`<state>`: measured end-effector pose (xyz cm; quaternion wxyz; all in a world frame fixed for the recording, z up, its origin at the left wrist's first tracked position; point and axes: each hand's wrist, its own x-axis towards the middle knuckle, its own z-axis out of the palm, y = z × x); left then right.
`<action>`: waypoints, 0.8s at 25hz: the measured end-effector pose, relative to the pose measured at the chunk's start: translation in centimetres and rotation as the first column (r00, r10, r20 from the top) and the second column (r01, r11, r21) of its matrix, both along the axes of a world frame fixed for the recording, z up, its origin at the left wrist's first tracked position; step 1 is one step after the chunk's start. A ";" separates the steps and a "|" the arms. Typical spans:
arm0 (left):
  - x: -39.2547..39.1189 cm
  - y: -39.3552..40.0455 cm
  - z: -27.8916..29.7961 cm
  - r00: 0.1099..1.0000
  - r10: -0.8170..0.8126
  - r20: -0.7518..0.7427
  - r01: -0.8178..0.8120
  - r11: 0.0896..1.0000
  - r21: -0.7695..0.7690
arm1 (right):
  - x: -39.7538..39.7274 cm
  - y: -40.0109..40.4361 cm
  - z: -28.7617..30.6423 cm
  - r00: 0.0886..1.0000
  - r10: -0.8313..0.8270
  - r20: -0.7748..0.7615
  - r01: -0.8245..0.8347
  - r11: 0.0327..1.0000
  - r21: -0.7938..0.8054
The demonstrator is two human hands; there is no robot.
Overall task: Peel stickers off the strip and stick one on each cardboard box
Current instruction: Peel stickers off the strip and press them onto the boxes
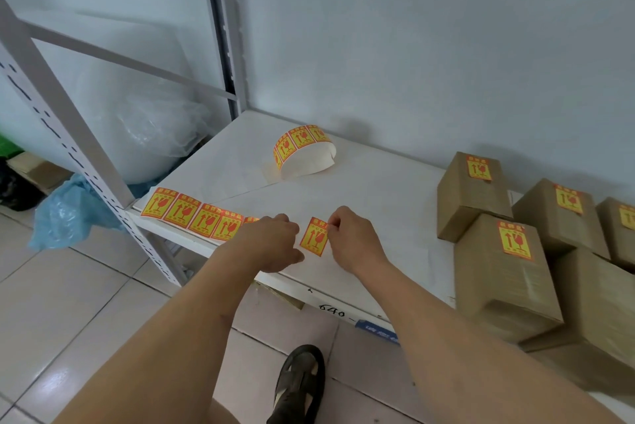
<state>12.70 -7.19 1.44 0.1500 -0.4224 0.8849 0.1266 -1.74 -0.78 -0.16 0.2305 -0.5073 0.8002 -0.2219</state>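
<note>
A strip of yellow-and-red stickers (196, 216) lies flat along the front left edge of the white shelf (378, 190). My left hand (271, 241) rests closed on the strip's right end. My right hand (354, 238) pinches the top corner of one single sticker (314, 236), which hangs just right of the strip's end. Several cardboard boxes stand at the right; the back one (470, 196), the front one (505, 272) and one further right (560, 214) each carry a sticker on top. A plain box (598, 313) sits behind the front one.
A curled length of sticker strip (302, 152) stands at the back of the shelf. Grey rack posts (68, 148) rise at the left, with bubble wrap (137, 107) and a blue bag (68, 214) behind them. My shoe (300, 386) is on the tiled floor.
</note>
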 end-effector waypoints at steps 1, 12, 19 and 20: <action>-0.5 0.3 0.7 0.999 -0.022 -0.024 0.021 0.999 -0.024 | -0.7 0.6 0.6 1.000 0.002 -0.018 -0.002 1.000 -0.020; -9.7 8.2 6.9 0.895 -0.299 -0.331 0.259 0.952 -0.162 | -12.4 12.2 9.0 0.973 -0.105 -0.205 0.071 0.983 -0.168; -16.9 12.7 7.7 0.849 -0.434 -0.302 0.392 0.900 -0.191 | -18.5 18.5 8.8 0.962 -0.216 -0.165 0.187 0.966 -0.178; -17.9 13.3 7.8 0.842 -0.452 -0.294 0.409 0.891 -0.199 | -19.2 19.3 8.8 0.962 -0.227 -0.151 0.199 0.963 -0.179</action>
